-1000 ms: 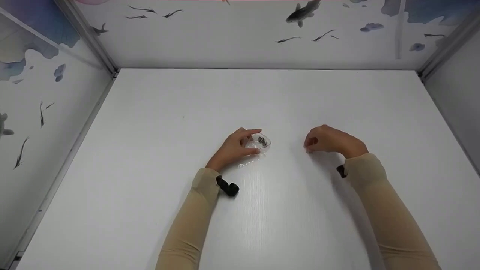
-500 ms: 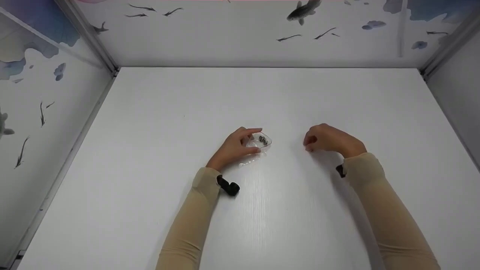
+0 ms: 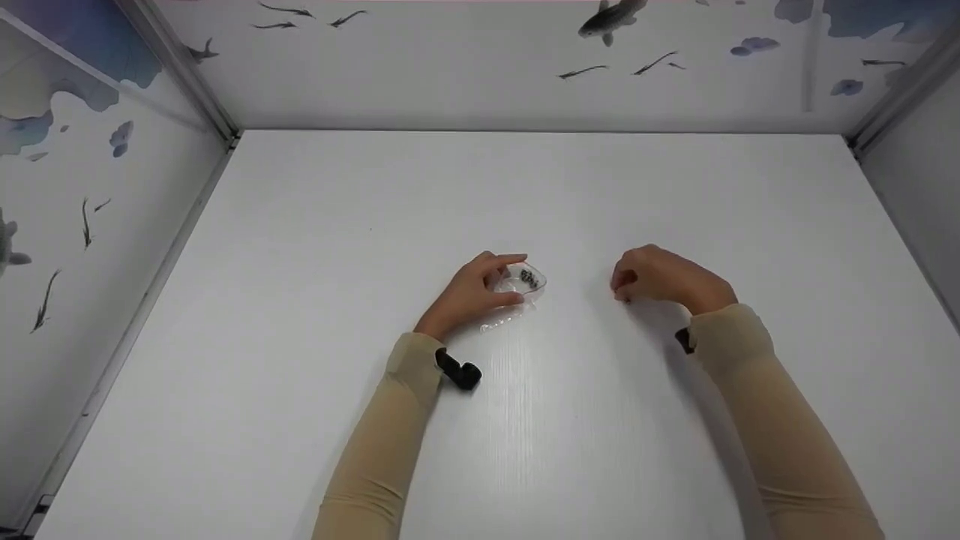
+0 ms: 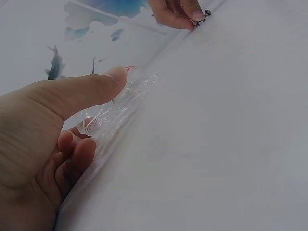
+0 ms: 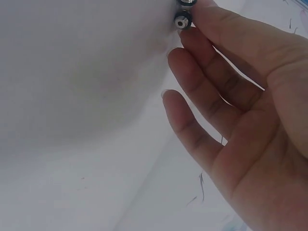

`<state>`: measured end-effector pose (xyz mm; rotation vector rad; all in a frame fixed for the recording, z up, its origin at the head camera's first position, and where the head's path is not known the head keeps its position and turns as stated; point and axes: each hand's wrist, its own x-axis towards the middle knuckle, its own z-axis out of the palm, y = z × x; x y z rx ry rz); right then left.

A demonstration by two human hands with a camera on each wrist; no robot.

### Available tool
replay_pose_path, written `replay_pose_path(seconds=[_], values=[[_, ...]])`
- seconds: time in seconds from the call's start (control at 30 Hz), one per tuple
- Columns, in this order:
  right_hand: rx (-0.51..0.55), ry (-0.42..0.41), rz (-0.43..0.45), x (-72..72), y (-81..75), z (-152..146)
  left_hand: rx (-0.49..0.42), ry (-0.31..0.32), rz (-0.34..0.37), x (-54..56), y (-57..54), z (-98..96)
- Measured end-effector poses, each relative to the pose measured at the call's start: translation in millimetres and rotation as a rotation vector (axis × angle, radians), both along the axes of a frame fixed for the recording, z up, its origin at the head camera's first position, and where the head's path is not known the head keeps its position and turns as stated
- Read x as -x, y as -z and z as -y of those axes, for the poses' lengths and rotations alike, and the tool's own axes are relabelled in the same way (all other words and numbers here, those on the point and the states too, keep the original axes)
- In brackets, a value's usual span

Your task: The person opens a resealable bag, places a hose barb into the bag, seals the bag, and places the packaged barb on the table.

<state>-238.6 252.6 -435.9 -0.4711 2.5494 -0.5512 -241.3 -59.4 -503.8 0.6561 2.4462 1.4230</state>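
A clear plastic bag [image 3: 534, 294] is held by my left hand [image 3: 469, 292], its thumb and fingers curled around the sides near the mouth. Small dark and silvery pieces [image 3: 529, 278] show in the bag in the head view. In the left wrist view the crinkled bag [image 4: 122, 108] has a red mark at its edge beside the thumb. To the right, apart from the bag, my right hand [image 3: 660, 279] pinches a small metal piece with black rings [image 5: 183, 20] between thumb and fingertips. The other fingers [image 5: 192, 122] are loosely bent. Part of the piece is hidden by the fingertips.
Both hands are over a white table [image 3: 525, 420]. White panels with painted fish, such as the back panel [image 3: 450, 82], border it behind and at the left, with a plain panel [image 3: 919, 165] at right. A black wrist camera [image 3: 461, 373] sticks out from the left cuff.
The head view has shifted slightly, so the table's back edge sits a little higher. Both hands keep nearly the same pose and hold the same things.
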Motion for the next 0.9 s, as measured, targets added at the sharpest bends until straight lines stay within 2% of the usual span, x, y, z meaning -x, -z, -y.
replay_pose_path(seconds=[0.37,0.7,0.9], values=[[0.063,0.016,-0.020,1.0,-0.1,6,0.000,-0.003,0.008,0.1,-0.4,0.2],[0.131,-0.052,-0.121,4.0,-0.4,17,-0.001,0.013,-0.030,1.2,0.1,0.6],[0.164,-0.092,-0.165,5.6,-0.8,28,0.009,0.012,-0.019,1.0,0.9,1.9]])
